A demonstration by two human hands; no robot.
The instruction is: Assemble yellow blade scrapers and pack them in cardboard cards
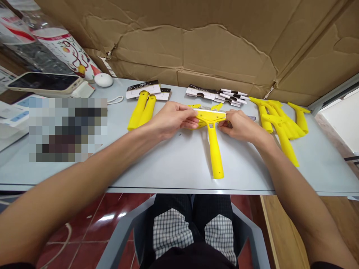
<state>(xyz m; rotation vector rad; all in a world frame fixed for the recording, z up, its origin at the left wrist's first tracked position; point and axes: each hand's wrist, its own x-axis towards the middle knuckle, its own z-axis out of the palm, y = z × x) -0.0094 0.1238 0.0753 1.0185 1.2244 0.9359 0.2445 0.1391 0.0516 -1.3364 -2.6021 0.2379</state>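
A yellow scraper (214,149) with a wide flat head and a pale strip along its top edge is held over the middle of the table, handle toward me. My left hand (179,117) pinches the left end of its head. At the right end, the fingers of my right hand (237,124) are closed on the head. Behind the scraper, other yellow parts are partly hidden by it and my hands. Two yellow handles (138,112) with black-and-white cards (143,89) lie left of my left hand. Several yellow scraper pieces (283,125) are piled right of my right hand.
More folded cards (201,92) lie along the back by a cardboard wall (224,48). Plastic bottles (63,48), a phone (45,83) and a white oval object (103,79) are at the back left. A tiny bit (180,135) lies on the grey table (174,164).
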